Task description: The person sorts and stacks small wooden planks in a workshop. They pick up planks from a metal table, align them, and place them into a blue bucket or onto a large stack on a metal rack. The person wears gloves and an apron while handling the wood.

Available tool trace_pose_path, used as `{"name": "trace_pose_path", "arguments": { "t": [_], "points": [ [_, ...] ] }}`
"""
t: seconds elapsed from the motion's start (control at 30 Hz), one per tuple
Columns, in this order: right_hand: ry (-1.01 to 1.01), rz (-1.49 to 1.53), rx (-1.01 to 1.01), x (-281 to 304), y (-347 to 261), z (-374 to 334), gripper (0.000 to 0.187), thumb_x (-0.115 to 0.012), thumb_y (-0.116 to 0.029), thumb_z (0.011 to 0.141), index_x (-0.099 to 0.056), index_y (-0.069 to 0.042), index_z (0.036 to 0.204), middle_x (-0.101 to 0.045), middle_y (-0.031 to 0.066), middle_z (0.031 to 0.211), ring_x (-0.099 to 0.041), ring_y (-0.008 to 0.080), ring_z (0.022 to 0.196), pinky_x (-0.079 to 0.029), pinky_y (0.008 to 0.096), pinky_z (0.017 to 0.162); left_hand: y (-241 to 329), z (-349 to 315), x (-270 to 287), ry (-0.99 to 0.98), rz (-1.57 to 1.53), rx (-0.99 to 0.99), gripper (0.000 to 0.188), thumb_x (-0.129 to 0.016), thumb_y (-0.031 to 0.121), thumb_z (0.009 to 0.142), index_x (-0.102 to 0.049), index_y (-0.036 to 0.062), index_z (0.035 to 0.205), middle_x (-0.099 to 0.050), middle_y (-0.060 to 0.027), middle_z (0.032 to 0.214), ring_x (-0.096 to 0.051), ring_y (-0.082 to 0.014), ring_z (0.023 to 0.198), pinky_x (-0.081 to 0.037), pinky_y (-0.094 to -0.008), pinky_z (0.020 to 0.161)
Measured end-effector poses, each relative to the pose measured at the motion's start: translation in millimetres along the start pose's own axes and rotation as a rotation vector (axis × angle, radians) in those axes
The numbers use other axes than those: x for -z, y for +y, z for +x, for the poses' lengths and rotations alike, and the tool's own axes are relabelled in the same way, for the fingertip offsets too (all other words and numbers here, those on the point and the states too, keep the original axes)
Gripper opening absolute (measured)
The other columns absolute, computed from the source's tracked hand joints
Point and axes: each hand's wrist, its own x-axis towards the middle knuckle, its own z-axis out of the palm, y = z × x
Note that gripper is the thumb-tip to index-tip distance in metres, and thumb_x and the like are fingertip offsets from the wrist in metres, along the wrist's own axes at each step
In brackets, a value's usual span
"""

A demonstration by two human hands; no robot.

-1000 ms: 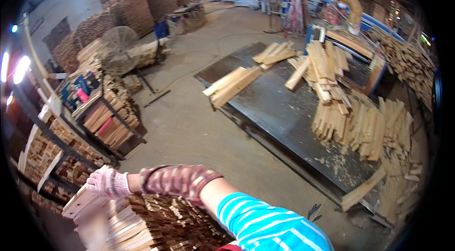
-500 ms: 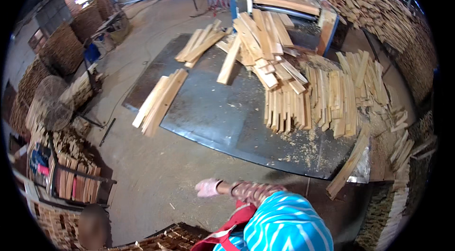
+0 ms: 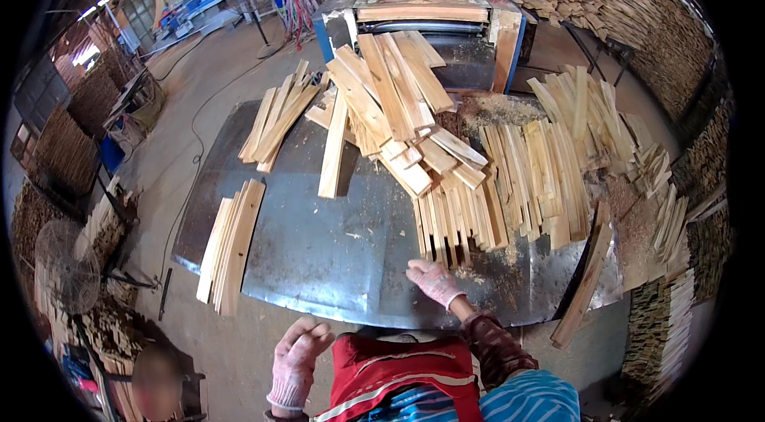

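Both my hands wear pale pinkish work gloves. My left hand (image 3: 296, 364) is in front of the table's near edge, its fingers loosely bent with gaps between them, and nothing shows in it. Over the near part of the dark metal table (image 3: 311, 255), my right hand (image 3: 437, 284) reaches forward, fingers loosely extended and empty. Just beyond it lies a row of narrow wooden strips (image 3: 456, 223), apart from the fingers. Behind that row, longer planed boards (image 3: 388, 87) lie in a crossed heap. A small stack of boards (image 3: 231, 247) overhangs the table's left front edge.
A planer-like machine (image 3: 422, 14) with a roller opening stands behind the heap. More strips (image 3: 542, 179) and sawdust cover the right side. One long board (image 3: 586, 282) juts over the front right edge. A caged fan (image 3: 68, 266) stands at left; stacked wood (image 3: 606, 0) rises back right.
My view has turned and come closer to the table. My right hand has moved from beyond the table's front edge to over its near part. My left hand has come into view.
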Motion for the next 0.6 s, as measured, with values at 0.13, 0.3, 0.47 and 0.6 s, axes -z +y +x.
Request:
{"name": "trace_pose_path", "arguments": {
  "t": [0.13,0.3,0.47,0.6],
  "points": [
    [0.36,0.016,-0.01,57,-31,95,0.048,-0.061,-0.04,0.096,-0.06,-0.007,0.132,-0.066,0.0192,0.123,-0.064,0.0336,0.112,-0.051,0.038,0.095,24,106,-22,-0.122,0.257,0.13,0.043,-0.066,0.021,0.096,-0.056,-0.0029,0.13,-0.066,-0.0133,0.118,-0.065,-0.0267,0.111,-0.049,-0.0403,0.103],
    [1.153,-0.308,0.144,151,-60,257,0.063,-0.062,-0.038,0.093,-0.045,-0.004,0.143,-0.062,0.027,0.126,-0.061,0.04,0.117,-0.049,0.0424,0.099,42,262,-16,-0.29,0.396,0.147,0.047,-0.067,0.023,0.096,-0.054,-0.0048,0.132,-0.065,-0.0142,0.123,-0.062,-0.0245,0.116,-0.049,-0.0371,0.104],
    [0.559,-0.183,-0.421,185,-111,317,0.071,-0.074,-0.038,0.084,-0.047,-0.005,0.141,-0.065,0.0211,0.126,-0.063,0.0353,0.115,-0.051,0.0419,0.101,29,444,-55,-0.381,0.504,0.121,0.058,-0.069,0.023,0.096,-0.047,-0.0047,0.141,-0.06,-0.014,0.129,-0.06,-0.021,0.116,-0.049,-0.035,0.102],
    [0.458,0.008,-0.185,146,-114,312,0.064,-0.081,-0.037,0.077,-0.06,-0.005,0.128,-0.073,0.0171,0.11,-0.07,0.031,0.1,-0.056,0.0408,0.086,-30,549,-85,-0.18,0.559,-0.157,0.079,-0.076,0.033,0.086,-0.039,0.0009,0.148,-0.053,-0.0195,0.14,-0.051,-0.0296,0.129,-0.042,-0.0383,0.107]
  ]
}}
